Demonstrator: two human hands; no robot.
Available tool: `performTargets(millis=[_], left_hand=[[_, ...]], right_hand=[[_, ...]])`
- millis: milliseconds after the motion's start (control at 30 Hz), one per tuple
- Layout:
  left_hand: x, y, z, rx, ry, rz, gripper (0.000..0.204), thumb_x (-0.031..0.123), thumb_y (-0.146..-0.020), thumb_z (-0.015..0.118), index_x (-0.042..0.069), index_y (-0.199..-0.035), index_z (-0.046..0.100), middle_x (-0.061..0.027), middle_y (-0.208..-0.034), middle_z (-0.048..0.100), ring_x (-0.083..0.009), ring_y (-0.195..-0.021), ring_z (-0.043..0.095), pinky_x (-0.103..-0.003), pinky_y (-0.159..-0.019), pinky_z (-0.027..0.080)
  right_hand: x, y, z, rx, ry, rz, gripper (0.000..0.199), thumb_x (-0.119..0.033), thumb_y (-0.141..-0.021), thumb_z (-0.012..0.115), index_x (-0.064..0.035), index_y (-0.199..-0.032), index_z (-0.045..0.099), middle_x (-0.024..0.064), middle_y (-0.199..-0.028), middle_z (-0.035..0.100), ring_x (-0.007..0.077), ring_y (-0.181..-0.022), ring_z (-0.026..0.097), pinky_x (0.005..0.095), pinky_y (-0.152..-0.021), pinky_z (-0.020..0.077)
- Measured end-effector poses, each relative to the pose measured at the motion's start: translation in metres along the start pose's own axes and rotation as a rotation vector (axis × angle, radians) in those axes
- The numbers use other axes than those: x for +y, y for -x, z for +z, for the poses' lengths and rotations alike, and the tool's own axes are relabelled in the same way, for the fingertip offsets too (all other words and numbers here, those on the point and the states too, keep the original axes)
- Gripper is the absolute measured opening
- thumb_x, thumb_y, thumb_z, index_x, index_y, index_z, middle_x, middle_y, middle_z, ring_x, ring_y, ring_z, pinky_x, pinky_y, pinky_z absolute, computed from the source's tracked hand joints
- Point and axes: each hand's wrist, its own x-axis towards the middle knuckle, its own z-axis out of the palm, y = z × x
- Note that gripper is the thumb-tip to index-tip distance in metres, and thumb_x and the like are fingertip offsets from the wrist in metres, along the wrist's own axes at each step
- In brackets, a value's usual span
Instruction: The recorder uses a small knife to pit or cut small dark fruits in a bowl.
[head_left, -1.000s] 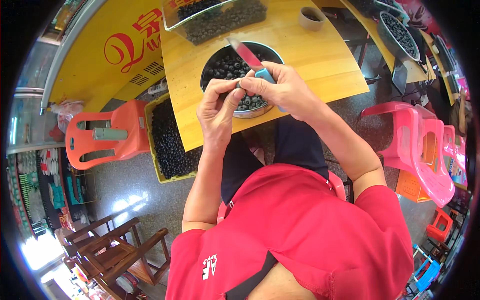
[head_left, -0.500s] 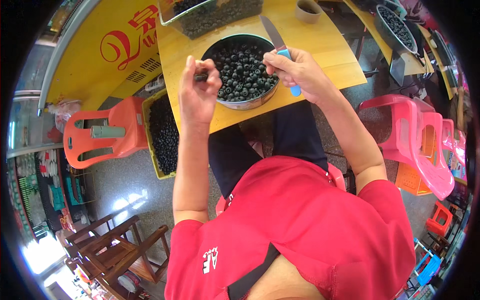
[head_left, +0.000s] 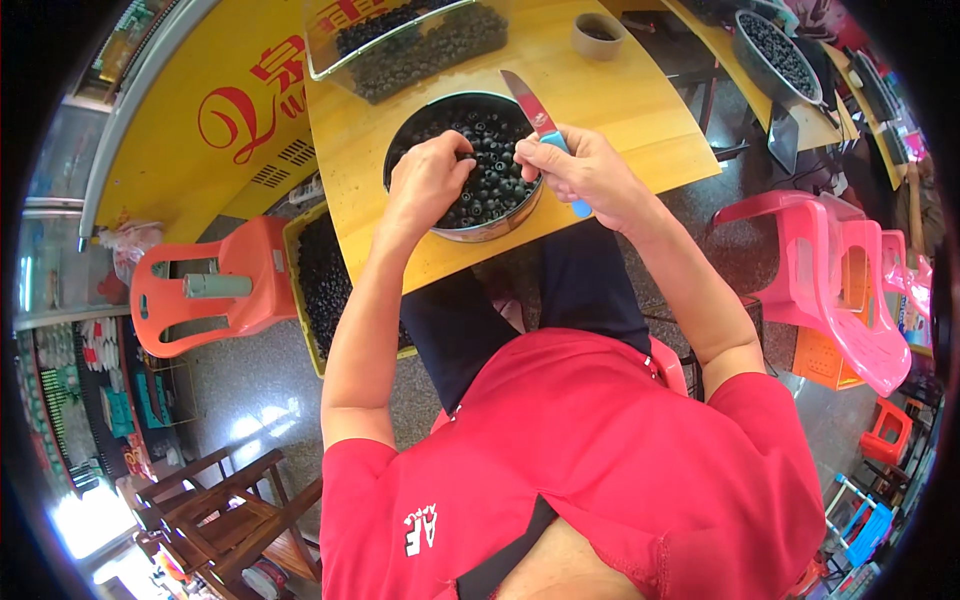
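Observation:
A round tin (head_left: pixel 398 140) full of dark, round, blueberry-like fruits (head_left: pixel 487 182) stands at the near edge of the wooden table. My left hand (head_left: pixel 428 180) reaches over its left side, fingers curled down at the fruits. What lies between those fingertips is hidden. At the tin's right rim, my right hand (head_left: pixel 588 172) is closed around the blue handle of a small knife (head_left: pixel 530 105). Its blade points up and away from me, over the far right of the tin.
Behind the tin are a clear plastic box (head_left: pixel 400 60) of dark fruits and a tape roll (head_left: pixel 597 37). A yellow crate (head_left: pixel 297 265) of dark fruits sits below left, beside an orange chair (head_left: pixel 205 290). Pink chairs (head_left: pixel 820 260) stand right. Another bowl (head_left: pixel 775 60) is far right.
My left hand has gone from beside the tin, where it held a small dark piece, right and down to the fruits inside. My right hand still grips the knife.

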Motion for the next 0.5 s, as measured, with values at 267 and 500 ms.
performTargets(millis=[267,500], left_hand=[[0.023,0.027,-0.018,0.121,0.892,-0.027,0.015,0.007,-0.086,0.069,0.002,-0.099,0.065,0.0007,-0.086,0.063,-0.0046,-0.076,0.055,-0.019,-0.068,0.044],[0.037,0.039,-0.020,0.321,0.786,0.037,0.014,0.004,-0.081,0.072,0.001,-0.091,0.064,-0.0003,-0.082,0.064,-0.0061,-0.069,0.054,-0.021,-0.064,0.044]], right_hand=[[0.008,-0.015,0.018,0.018,0.042,-0.087,0.024,-0.031,-0.091,0.064,-0.0074,-0.093,0.065,-0.0040,-0.076,0.060,0.0000,-0.053,0.041,0.0175,-0.046,0.0310],[0.002,-0.009,0.032,-0.014,-0.016,-0.087,0.024,-0.030,-0.088,0.069,-0.0076,-0.095,0.066,-0.0048,-0.072,0.058,0.0008,-0.052,0.042,0.0180,-0.045,0.0309]])
